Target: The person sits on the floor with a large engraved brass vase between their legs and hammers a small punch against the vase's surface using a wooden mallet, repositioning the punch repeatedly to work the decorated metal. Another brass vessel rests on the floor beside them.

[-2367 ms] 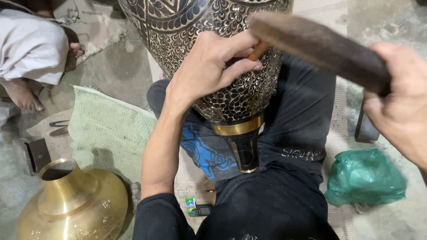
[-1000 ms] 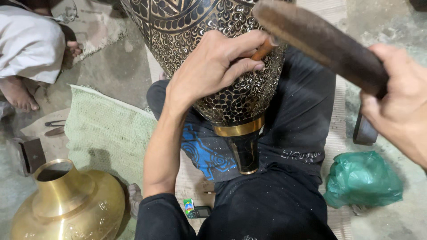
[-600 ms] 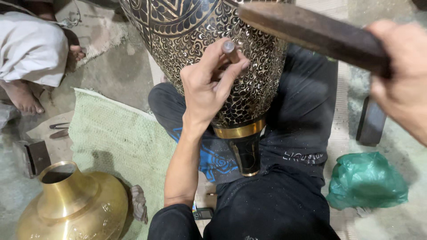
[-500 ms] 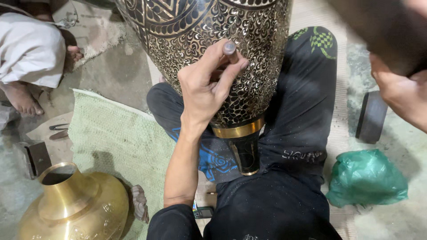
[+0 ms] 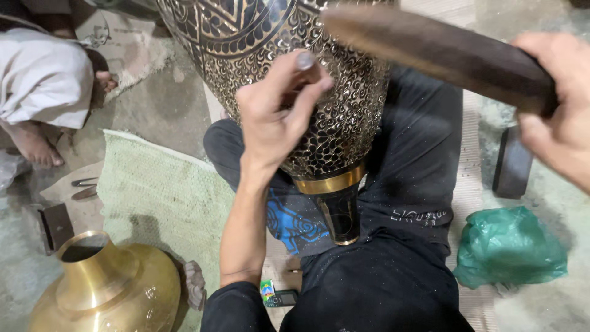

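Note:
A large engraved brass vase (image 5: 246,55) with a black-and-gold scale pattern lies across my lap, its neck (image 5: 335,203) pointing toward me. My left hand (image 5: 276,114) pinches a small metal chisel (image 5: 305,61) between thumb and fingers, its tip set against the vase wall. My right hand (image 5: 556,117) grips a dark wooden mallet stick (image 5: 430,52), raised above and to the right of the chisel head, not touching it.
A plain brass pot (image 5: 101,289) stands at lower left beside a green mat (image 5: 160,197). A green plastic bag (image 5: 510,246) and a dark block (image 5: 513,163) lie on the right. Another person in white (image 5: 43,80) sits at upper left. A small phone (image 5: 279,298) lies by my thigh.
My left hand shifted from lying flat over the vase to pinching the chisel upright. The wooden stick swung up out of view and has come back down toward the chisel.

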Demonstrator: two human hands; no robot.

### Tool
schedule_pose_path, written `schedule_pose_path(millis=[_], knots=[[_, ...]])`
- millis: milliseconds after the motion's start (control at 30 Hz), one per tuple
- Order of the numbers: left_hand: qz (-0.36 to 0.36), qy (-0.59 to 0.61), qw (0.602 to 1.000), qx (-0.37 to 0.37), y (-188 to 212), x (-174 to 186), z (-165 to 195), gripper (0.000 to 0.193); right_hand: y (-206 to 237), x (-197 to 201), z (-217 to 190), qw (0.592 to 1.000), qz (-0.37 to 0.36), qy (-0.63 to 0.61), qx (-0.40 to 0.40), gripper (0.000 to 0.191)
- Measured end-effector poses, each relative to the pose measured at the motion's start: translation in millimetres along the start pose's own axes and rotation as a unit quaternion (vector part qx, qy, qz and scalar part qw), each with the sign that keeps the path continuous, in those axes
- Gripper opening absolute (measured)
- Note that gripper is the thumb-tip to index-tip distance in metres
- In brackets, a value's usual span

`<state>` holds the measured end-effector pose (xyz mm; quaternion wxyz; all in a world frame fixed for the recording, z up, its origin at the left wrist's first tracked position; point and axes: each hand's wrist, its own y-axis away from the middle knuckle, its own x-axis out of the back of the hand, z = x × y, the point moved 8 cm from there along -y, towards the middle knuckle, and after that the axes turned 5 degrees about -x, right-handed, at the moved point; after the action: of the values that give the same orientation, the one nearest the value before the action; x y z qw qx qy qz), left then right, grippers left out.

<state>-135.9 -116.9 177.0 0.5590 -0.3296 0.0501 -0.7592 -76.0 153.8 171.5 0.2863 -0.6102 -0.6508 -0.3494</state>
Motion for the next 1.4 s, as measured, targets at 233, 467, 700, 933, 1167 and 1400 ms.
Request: schedule_pose_path(millis=[233, 467, 700, 933, 1167, 1400], knots=[[-0.302, 0.056, 0.948, -0.085, -38, -20, 3, 0.038, 47, -61, 37, 0.994, 0.062, -0.001, -0.087, 0.062], [-0.45, 0.079, 0.877, -0.152, -51, -44, 0, 0.04, 95, -128, 60, 0.978, 0.108, -0.083, -0.158, 0.07], [-0.475, 0.05, 0.863, -0.162, -50, -50, 3, 0.039, 113, -118, 65, 0.929, 0.184, -0.303, -0.108, 0.035], [-0.526, 0.039, 0.834, -0.16, -49, -65, 7, 0.034, 106, -110, 42, 0.933, 0.222, -0.274, -0.066, 0.039], [-0.513, 0.058, 0.84, -0.169, -51, -58, 6, 0.035, 117, -124, 52, 0.879, 0.232, -0.38, -0.174, 0.047], [-0.451, 0.079, 0.87, -0.183, -53, -47, 3, 0.034, 104, -139, 67, 0.981, 0.078, -0.065, -0.168, 0.067]])
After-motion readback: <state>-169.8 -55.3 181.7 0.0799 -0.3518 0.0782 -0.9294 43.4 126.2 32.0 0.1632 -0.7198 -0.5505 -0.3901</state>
